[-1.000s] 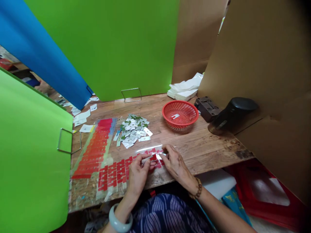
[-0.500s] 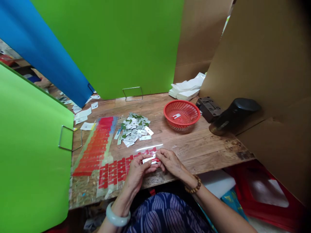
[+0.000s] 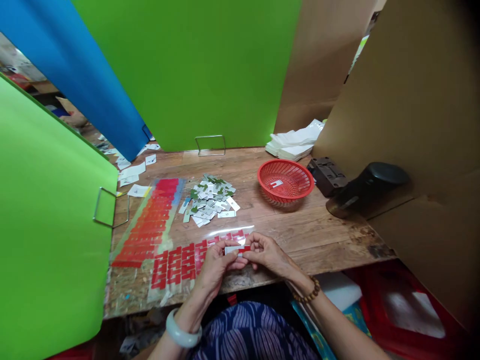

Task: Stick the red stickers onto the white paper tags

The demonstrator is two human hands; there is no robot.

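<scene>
My left hand pinches a small flat white-and-silver plate near the table's front edge. My right hand has its thumb and fingers closed on a red sticker piece at the plate's right end. Whether that piece is fully stuck down I cannot tell. Beneath and left of the hands lies a clear sheet of red cut-out stickers. Farther back is a heap of similar metal plates. One notched plate lies inside the red plastic basket.
A longer strip of red and orange stickers lies at left. Green boards and a cardboard wall enclose the table. At right stand a dark cylinder and a brown block, with stacked white paper behind.
The view has shifted slightly. The plate has turned in my fingers, its glare is gone, and my right fingers now pinch the red piece at its right end.
</scene>
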